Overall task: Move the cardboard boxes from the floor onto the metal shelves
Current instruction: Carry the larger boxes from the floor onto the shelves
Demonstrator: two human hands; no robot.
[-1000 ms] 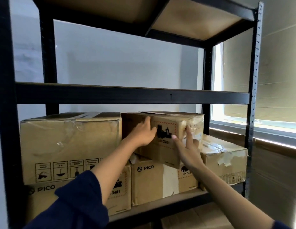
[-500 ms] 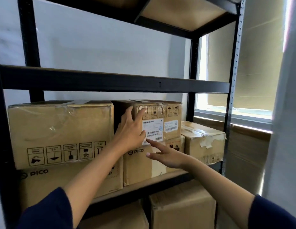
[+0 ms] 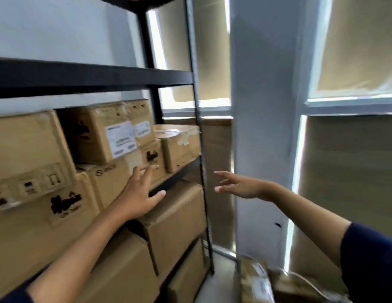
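Note:
The black metal shelf unit (image 3: 92, 76) fills the left half of the view, its middle and lower levels packed with cardboard boxes. A small labelled box (image 3: 101, 134) sits on top of the PICO box (image 3: 112, 182) on the middle level. My left hand (image 3: 139, 193) hovers in front of the PICO box with fingers spread and holds nothing. My right hand (image 3: 238, 184) hangs in the air to the right of the shelf post, fingers loosely extended, also holding nothing. Cardboard boxes on the floor (image 3: 256, 281) show at the bottom right, blurred.
A large box (image 3: 26, 145) takes the left of the middle level and a taped box (image 3: 179, 145) its right end. More boxes (image 3: 175, 219) fill the level below. A white pillar (image 3: 263, 127) and blind-covered windows (image 3: 354, 149) stand right of the shelf.
Both hands have let go of the small labelled box, which now rests on the PICO box. The hands have drawn back and the view has swung right and down toward the floor.

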